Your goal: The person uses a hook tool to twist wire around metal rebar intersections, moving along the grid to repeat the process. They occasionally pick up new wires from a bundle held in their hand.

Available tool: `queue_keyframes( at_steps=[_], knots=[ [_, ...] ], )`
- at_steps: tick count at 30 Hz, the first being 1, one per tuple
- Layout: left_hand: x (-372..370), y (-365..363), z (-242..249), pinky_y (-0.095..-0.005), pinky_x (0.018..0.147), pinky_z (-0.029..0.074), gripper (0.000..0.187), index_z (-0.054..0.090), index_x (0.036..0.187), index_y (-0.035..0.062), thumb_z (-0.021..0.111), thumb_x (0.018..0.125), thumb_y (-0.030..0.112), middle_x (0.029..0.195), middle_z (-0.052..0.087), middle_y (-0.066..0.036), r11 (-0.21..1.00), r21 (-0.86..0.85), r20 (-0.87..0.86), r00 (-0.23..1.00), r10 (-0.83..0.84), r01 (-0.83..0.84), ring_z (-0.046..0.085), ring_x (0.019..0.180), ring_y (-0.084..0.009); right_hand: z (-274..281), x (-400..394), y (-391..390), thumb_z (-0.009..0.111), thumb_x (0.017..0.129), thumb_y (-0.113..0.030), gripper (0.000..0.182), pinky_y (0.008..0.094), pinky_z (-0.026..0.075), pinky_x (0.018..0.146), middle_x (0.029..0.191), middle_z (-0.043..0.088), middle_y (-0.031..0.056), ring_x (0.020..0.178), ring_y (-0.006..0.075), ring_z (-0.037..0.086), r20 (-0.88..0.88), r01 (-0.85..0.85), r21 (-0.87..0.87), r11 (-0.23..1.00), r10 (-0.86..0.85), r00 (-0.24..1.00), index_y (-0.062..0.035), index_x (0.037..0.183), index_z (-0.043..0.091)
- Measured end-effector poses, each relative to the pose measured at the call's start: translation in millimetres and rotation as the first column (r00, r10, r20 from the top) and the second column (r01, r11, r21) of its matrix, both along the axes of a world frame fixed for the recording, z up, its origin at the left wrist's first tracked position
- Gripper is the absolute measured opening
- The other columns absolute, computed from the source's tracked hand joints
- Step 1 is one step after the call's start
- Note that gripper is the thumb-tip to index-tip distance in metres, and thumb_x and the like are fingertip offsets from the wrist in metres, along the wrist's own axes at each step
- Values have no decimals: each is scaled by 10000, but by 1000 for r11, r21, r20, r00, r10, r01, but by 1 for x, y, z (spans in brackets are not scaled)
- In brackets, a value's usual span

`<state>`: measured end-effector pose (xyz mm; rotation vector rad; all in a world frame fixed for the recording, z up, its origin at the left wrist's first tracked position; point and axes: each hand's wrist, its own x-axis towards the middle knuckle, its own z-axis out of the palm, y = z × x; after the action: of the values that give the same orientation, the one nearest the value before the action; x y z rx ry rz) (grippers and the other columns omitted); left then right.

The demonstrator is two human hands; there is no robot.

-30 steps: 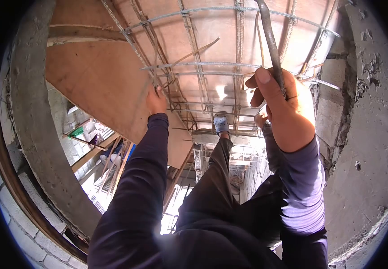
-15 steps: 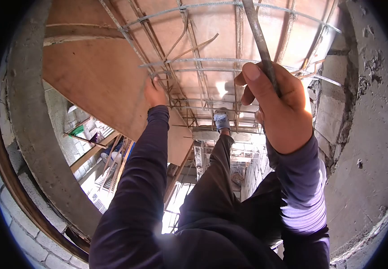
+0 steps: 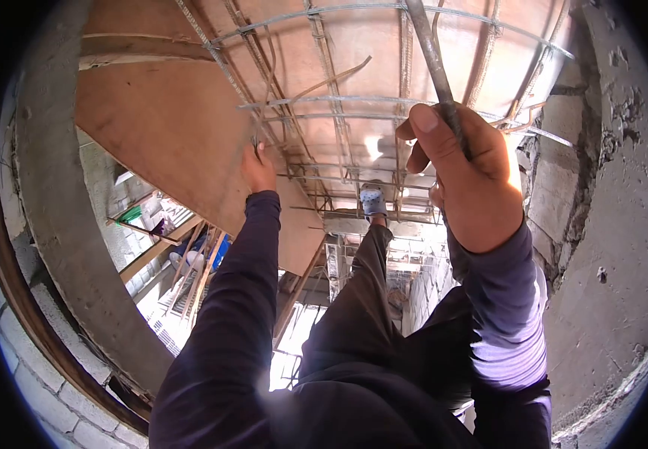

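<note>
My right hand point(image 3: 477, 179) is closed around a dark steel bar point(image 3: 432, 56), its thumb laid along it; the bar's upper end runs out of the view. Farther off, my left hand point(image 3: 259, 168) has its fingers curled at the edge of a plywood sheet point(image 3: 151, 112), beside the rebar grid point(image 3: 331, 97). What those fingers grip is too small to make out. A thin bent tie wire point(image 3: 273, 63) stands up from the grid above my left hand. Another bent wire point(image 3: 342, 73) sticks up near it.
My shod foot point(image 3: 372, 200) is on the grid's lower part. A rough concrete wall point(image 3: 612, 247) rises at the right, a concrete edge point(image 3: 62, 187) curves along the left. Through the opening below the plywood show timber poles point(image 3: 189, 262) and a lower level.
My left hand has shifted slightly down, away from the grid bars. The thin bent wire above it has swung left. My right hand keeps its grip on the bar, nearly still.
</note>
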<state>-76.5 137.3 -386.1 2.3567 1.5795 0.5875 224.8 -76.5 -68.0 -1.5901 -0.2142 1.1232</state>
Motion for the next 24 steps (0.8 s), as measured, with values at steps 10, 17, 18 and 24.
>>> queue_keyframes(
  at_steps=[10,17,18,24],
  knots=[
    [19,9,11,-492,787,474,253,621,1087,-28,575,975,194,980,644,-285,998,-48,127,991,34,-28,591,926,-486,-11,3,2,647,974,-374,398,250,437,669,817,647,30,718,97,565,136,-95,130,987,77,988,22,958,683],
    [41,19,17,-491,786,465,232,610,1064,-29,570,975,182,965,642,-283,996,-3,191,978,87,-88,580,923,-497,-12,1,1,649,978,-356,374,256,469,702,820,650,19,736,100,578,206,-181,85,980,160,965,16,948,675],
    [47,20,21,-496,782,462,228,608,1056,-29,573,973,181,959,640,-283,995,-31,193,976,97,-93,578,919,-498,-12,2,1,650,977,-356,373,255,469,701,820,649,18,738,100,580,208,-185,81,979,165,964,15,949,675],
    [68,63,15,-516,756,459,184,609,1027,8,580,966,180,958,654,-254,991,30,54,991,125,-127,599,908,-482,-12,5,-4,658,973,-365,376,252,478,706,831,655,16,752,96,589,166,-153,52,987,142,976,10,967,676]
  ],
)
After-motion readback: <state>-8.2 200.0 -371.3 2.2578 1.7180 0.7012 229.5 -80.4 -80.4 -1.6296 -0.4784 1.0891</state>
